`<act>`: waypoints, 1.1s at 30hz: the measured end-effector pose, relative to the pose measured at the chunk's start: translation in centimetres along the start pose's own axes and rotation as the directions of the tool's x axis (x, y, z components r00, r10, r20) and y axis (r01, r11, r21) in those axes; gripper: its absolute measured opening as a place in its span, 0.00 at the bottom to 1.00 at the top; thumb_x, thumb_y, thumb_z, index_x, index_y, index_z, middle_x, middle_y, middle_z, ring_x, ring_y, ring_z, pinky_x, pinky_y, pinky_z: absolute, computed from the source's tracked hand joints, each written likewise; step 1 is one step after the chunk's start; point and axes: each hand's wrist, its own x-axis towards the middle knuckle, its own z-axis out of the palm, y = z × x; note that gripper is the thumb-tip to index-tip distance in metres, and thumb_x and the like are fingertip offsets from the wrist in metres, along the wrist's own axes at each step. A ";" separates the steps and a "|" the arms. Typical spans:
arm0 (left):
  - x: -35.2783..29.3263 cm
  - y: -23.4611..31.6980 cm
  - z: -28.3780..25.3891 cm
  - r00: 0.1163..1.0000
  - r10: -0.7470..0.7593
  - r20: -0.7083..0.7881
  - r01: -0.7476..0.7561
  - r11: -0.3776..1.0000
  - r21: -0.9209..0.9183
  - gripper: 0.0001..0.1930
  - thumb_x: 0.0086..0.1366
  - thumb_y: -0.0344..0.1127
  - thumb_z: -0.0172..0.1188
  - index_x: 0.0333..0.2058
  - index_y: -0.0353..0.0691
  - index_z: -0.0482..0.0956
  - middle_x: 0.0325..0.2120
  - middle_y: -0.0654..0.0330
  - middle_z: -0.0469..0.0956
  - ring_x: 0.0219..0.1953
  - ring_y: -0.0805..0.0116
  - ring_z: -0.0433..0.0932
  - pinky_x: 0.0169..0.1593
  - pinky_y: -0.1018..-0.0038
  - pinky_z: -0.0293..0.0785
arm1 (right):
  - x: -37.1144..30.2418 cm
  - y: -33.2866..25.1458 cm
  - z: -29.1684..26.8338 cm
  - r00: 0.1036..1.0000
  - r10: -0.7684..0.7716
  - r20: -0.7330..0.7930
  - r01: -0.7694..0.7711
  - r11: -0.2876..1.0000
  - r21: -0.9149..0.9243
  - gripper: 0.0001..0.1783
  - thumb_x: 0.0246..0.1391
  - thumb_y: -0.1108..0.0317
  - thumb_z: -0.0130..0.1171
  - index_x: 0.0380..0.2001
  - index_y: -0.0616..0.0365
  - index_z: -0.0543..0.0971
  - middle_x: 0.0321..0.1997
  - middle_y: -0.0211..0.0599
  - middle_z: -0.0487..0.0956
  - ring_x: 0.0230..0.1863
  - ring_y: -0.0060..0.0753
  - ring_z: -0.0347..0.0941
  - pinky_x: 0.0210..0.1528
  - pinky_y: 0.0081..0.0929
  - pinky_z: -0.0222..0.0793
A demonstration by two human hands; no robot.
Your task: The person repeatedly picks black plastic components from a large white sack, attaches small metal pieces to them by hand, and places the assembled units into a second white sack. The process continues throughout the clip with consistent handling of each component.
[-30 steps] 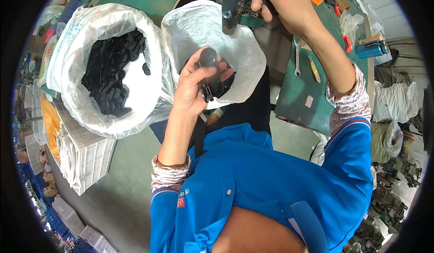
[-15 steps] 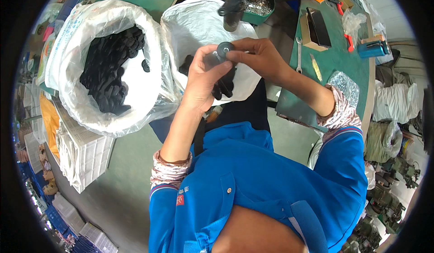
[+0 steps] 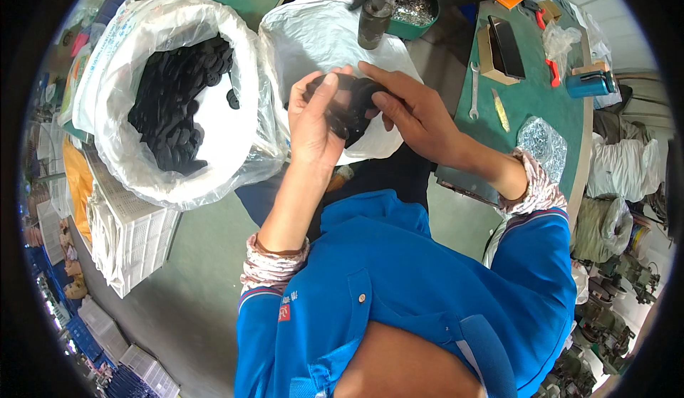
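In front of me, my left hand (image 3: 313,129) and my right hand (image 3: 422,113) meet around a cluster of black round discs (image 3: 346,122). The left thumb presses against discs at the cluster's left side. From the right, my other thumb and fingers close on the discs. Parts of the cluster are blurred, so single pieces are hard to separate. Beneath the hands lies a white-lined container (image 3: 313,29), partly hidden by them. To its left, a big plastic-lined bag (image 3: 246,124) holds many loose black discs (image 3: 167,106).
A dark machine spindle (image 3: 376,21) stands above the white liner, beside a green tub (image 3: 420,31) of small metal parts. On the right-hand green bench lie a wrench (image 3: 474,90), a yellow cutter (image 3: 501,111) and a phone (image 3: 506,45) against a box. White crates (image 3: 146,245) stand lower left.
Half a second ago my fingertips held up one disc with a metal centre. Now my hands are lower around a cluster of discs, the right hand turned more inward.
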 end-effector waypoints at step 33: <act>-0.5 -0.1 -0.5 0.959 -0.151 0.239 0.060 0.935 0.349 0.16 0.63 0.20 0.52 0.50 0.34 0.67 0.35 0.57 0.78 0.34 0.74 0.79 0.36 0.84 0.76 | 2.3 1.5 -1.5 0.963 0.169 0.208 -0.144 0.981 -0.129 0.26 0.64 0.55 0.49 0.60 0.57 0.66 0.43 0.39 0.77 0.36 0.25 0.76 0.36 0.21 0.73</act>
